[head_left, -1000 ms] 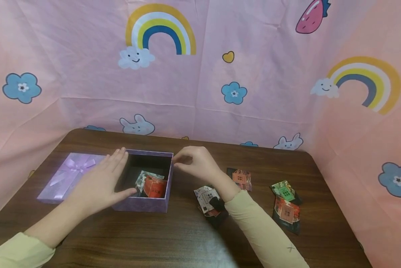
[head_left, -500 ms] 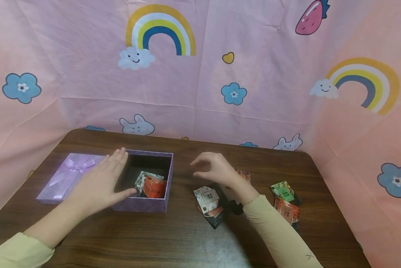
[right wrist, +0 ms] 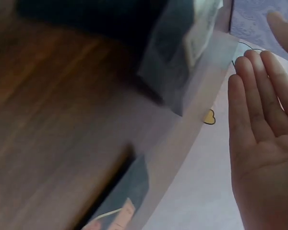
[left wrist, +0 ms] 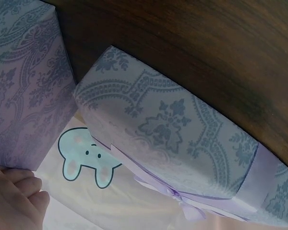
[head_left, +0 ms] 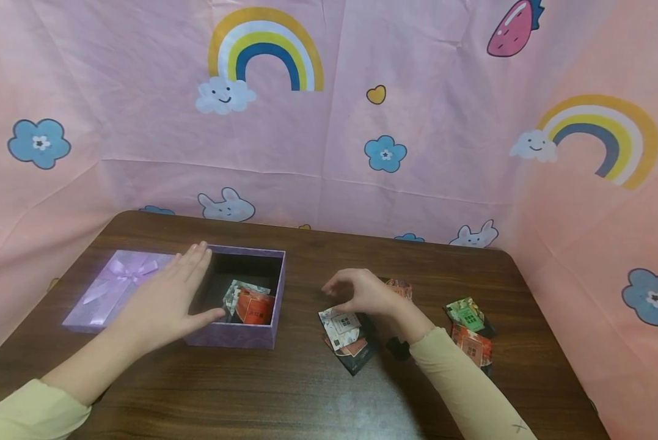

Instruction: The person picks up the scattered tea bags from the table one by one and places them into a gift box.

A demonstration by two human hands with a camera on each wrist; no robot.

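Observation:
In the head view, my left hand rests along the left side of an open purple gift box, fingers straight and thumb over its near edge. Printed packets, one orange-red, lie inside the box. My right hand hovers at the far end of a small pile on the table, topped by a packet with a whitish label. Its fingers are slightly bent, its thumb overlaps that packet in this view, and the right wrist view shows the bare palm.
The purple lid with its ribbon bow lies left of the box, partly behind my left hand. Right of the pile are a green packet and a red one. Another packet is partly hidden behind my right hand. A patterned cloth hangs behind the table.
My right hand has left the box's right edge and moved right and nearer, over to the packet pile. My left hand, the box and the packets have not moved.

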